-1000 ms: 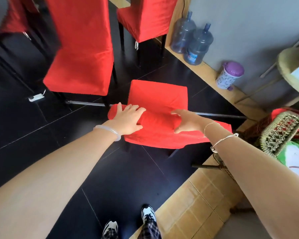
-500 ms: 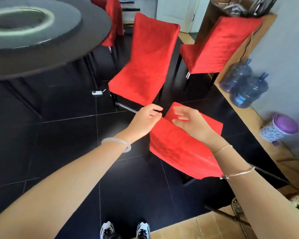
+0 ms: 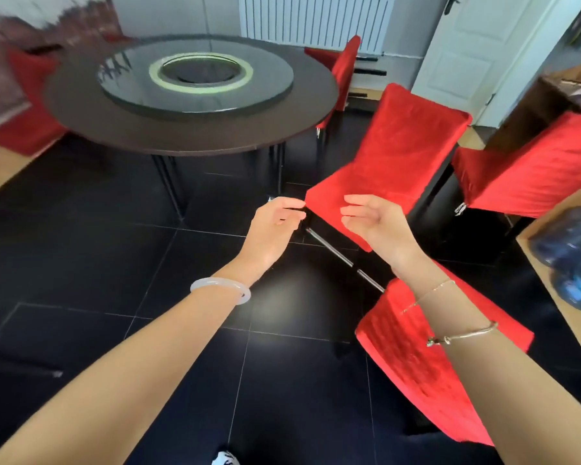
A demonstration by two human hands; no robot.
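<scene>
Overall: we see two bare arms stretched out over a black tiled floor [image 3: 98, 246], both hands empty.
Left hands state: left hand [image 3: 272, 226] is loosely curled, thumb close to the fingers, gripping nothing that we can make out.
Right hands state: right hand [image 3: 376, 226] is open and relaxed, palm turned toward the left hand, fingers slightly bent, holding nothing.
Gap: the hands are near each other, not touching.
Middle chair: red-covered middle chair [image 3: 399, 152] stands just beyond the hands. The left fingertips line up with its front seat corner, and we cannot tell if they touch it.
Near chair: red-covered near chair [image 3: 416, 374] sits low under the right forearm, tilted in our view, well below both hands.
Metal bar: a metal bar [image 3: 332, 251] runs on the floor between the two chairs.
Table: round dark table [image 3: 81, 105] at upper left, with a glass turntable [image 3: 275, 82] on top.
Right side: another red chair [image 3: 534, 176] and blue water bottles [image 3: 574, 260], blurred.
Wrists: white bangle [image 3: 220, 286] on the left, thin bracelets [image 3: 463, 335] on the right.
Back: radiator [image 3: 316, 18] and white door [image 3: 473, 52].
</scene>
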